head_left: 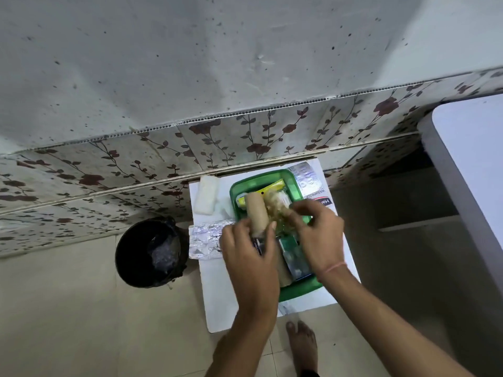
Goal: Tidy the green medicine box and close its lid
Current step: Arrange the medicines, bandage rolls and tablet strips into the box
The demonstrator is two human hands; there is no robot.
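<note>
Green medicine box (292, 183) sits open but crowded: both hands hover over its middle, left hand (249, 257) gripping a beige bandage roll (255, 213), right hand (317, 235) pinching crumpled wrap beside it, so entry from above is blocked there. Far end is hemmed by the floral tiled wall (245, 137); left side has a foil blister strip (205, 240), white gauze pad (208, 195) and black bin (151, 251) (bin stands off the white board). Bare white board (217, 303) at the near left and floor tiles right of the box are free.
</note>
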